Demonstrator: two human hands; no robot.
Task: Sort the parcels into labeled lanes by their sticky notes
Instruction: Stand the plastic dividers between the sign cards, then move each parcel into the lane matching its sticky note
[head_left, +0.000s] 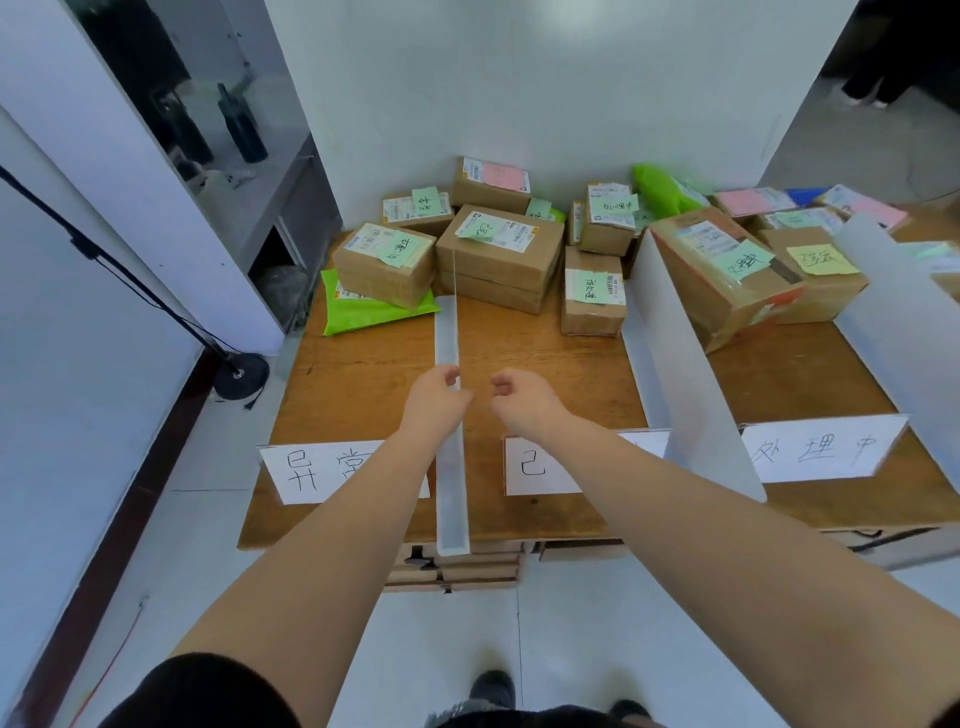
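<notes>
Several cardboard parcels with green, pink or yellow sticky notes are piled along the back of the wooden table. White upright dividers split it into lanes; paper lane labels hang at the front edge. My left hand pinches the near part of the thin left divider. Just right of that divider my right hand hovers with its fingers curled, holding nothing. A parcel with a green note lies at the divider's far end, and a small box sits in the middle lane.
A green mailer bag lies under a box at the back left. The tall middle divider and a right divider stand upright. A black stand base rests on the floor left of the table. More cardboard is stacked below the table front.
</notes>
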